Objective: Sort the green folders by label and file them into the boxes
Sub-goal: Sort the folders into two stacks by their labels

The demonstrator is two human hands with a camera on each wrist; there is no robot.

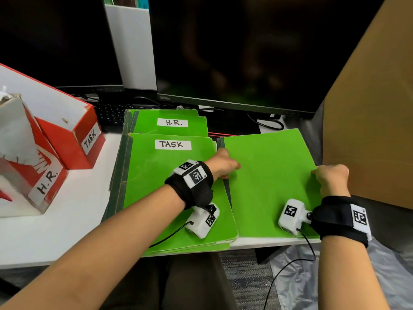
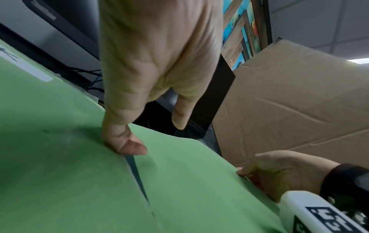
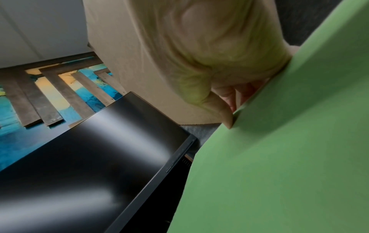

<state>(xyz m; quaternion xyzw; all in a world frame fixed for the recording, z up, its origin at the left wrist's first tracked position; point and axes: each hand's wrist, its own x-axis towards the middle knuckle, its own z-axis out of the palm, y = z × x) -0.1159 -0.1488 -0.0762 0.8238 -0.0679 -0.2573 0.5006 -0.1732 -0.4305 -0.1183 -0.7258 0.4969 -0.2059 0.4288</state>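
Head view: blank folder point(image 1: 270, 182) flat at the desk's point(image 1: 67, 231) right end, label side not showing, dark spine at 9 o'clock. Left hand point(image 1: 222, 163) at that spine, fingers curled over the edge, thumb on the cover. Right hand point(image 1: 331, 179) at the folder's 3 o'clock edge, fingers curled round it, thumb on top. Just beside, at 9 o'clock of the blank folder, TASK stack point(image 1: 172, 198) under the left forearm; at its 12 o'clock, partly overlapped, H.R. stack point(image 1: 172, 121). Farther toward 9 o'clock, well apart from the stacks, two red boxes touching: TASK box point(image 1: 73, 144) behind, H.R. box point(image 1: 33, 175) nearer. Monitor point(image 1: 234, 52) at 12 o'clock behind the folders, keyboard point(image 1: 109, 115) beneath a second dark screen. Cardboard point(image 1: 368, 130) leaning at 3 o'clock.

Left wrist view: left hand point(image 2: 155, 71) reaching down, thumb point(image 2: 131, 146) pressed on the green cover at the spine gap, one finger point(image 2: 179, 116) hanging free above the far edge, other fingers hidden below. Right hand point(image 2: 279, 173) at 4 o'clock, pinching the folder's point(image 2: 199, 181) opposite edge. Cardboard point(image 2: 289, 102) beyond.

Right wrist view: right hand point(image 3: 199, 55) gripping the folder point(image 3: 279, 157) edge, thumb point(image 3: 221, 110) on top, fingertips tucked under. Monitor point(image 3: 99, 157) at 8 o'clock.
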